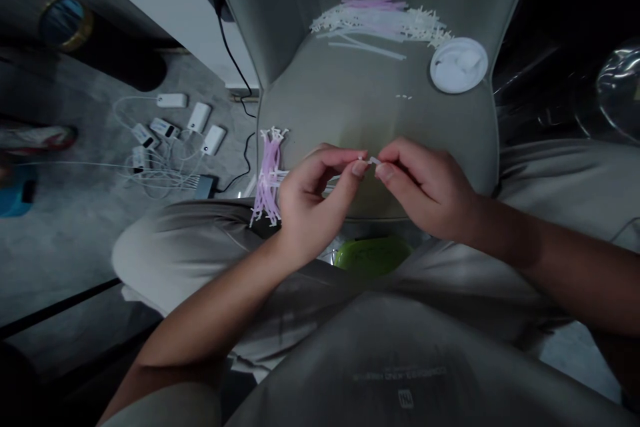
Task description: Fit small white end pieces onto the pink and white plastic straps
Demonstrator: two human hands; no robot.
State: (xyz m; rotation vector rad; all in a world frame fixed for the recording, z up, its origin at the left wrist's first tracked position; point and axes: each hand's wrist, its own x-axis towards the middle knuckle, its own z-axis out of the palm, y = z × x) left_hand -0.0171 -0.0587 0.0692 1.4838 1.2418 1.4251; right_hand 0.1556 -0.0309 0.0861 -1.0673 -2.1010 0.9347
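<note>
Right in front of the person's torso, above the front of a grey upholstered chair (320, 97), the two hands nearly meet at the fingertips. The left hand (316, 199) has its thumb and forefinger closed in a pinch at a tiny white tip (360, 158); the right hand (434, 190), pinched likewise, grips a small white plastic piece (373, 160) that sits in the narrow gap between the hands. Whether the tip and the piece are joined cannot be told. Beside the left hand, at the seat's left edge, lies a bundle of lilac sticks (270, 177) with white branched ends; several pale strips (280, 176) run from near it behind that hand, and it is unclear whether the fingers hold any of them. Against the backrest rests a longer pile of white and lilac sticks (377, 19), its two ends bristling with cream-white tips. A round white dish (453, 80) stands just beside the pile's right end, with something white inside. Three tiny white bits (403, 97) lie mid-seat. On the floor to the left, white power banks (214, 140) sit among tangled cables (163, 177).
</note>
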